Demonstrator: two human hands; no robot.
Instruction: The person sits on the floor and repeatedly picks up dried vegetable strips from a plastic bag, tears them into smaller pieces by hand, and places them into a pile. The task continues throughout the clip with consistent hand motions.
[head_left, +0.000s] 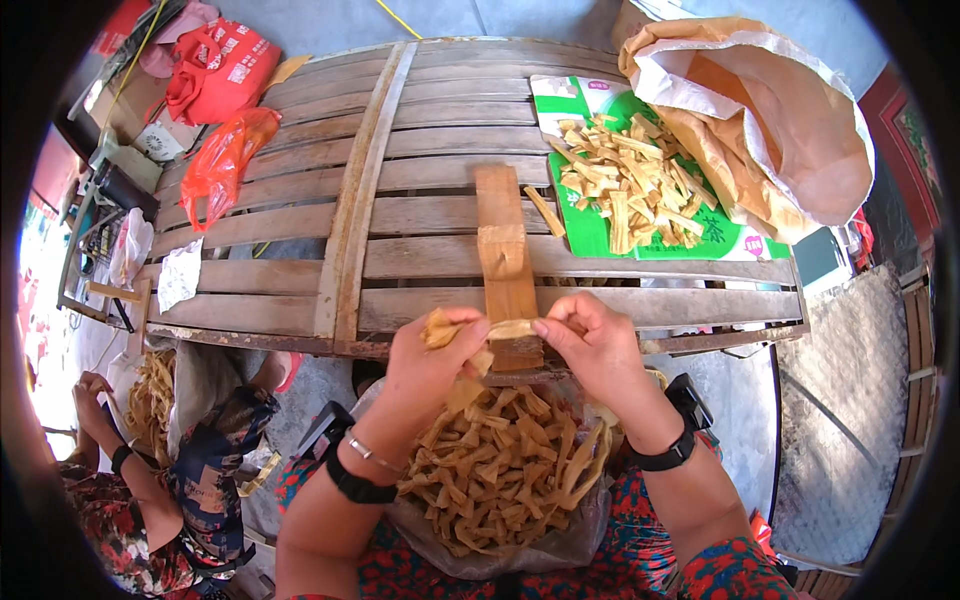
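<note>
My left hand (432,352) is closed around a few limp, pale yellow strips of what looks like a dried plant food. One strip (512,329) stretches across to my right hand (590,340), which pinches its other end between thumb and fingers. Both hands are over the near end of a narrow wooden board (507,265) with a raised block, lying on the slatted table. Below them, in my lap, a plastic-lined container (420,525) holds a heap of similar brown-yellow strips (500,465). A pile of paler strips (635,185) lies on a green sheet at the far right.
A large open paper sack (700,100) lies beside the green sheet (590,240). On the slatted table's (290,185) left side are an orange plastic bag (230,155), a red bag (225,70) and a crumpled paper (180,273). At lower left another person (140,500) sits by a sack of strips (152,400).
</note>
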